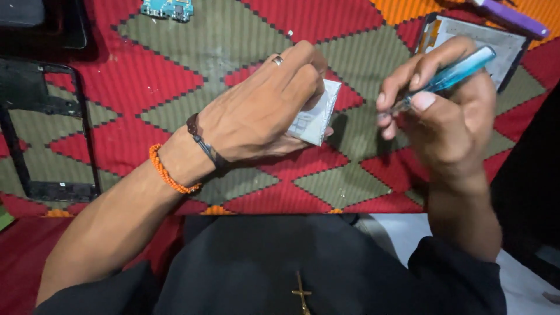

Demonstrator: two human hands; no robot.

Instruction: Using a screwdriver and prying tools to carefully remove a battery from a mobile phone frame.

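The left hand [265,108] is curled over a small flat white part [315,114], its fingers [303,70] bent down over the top edge and the thumb under the near edge, so the part is clamped between them and tilted up off the patterned cloth [175,76]; only the right end of the part shows past the knuckles. A ring [277,59] sits on one finger, and an orange bead bracelet [169,172] and a dark cord [205,146] circle the wrist behind the fingers. Just to the right of the part, apart from it, the right hand [443,119] holds a screwdriver with a clear blue handle [458,71]; its fingers [396,87] are closed together around the shaft end, the thumb pressed on the near side, and the handle sticks out past the knuckles up and away to the right. Whether the tip touches the part cannot be told, as the fingertips hide it. Beyond the right fingers lies an opened phone back [496,46] with a purple tool [513,17] past it. Well left of the left fingers lies a black phone frame [46,128], and far ahead of them a small blue circuit board [167,8]
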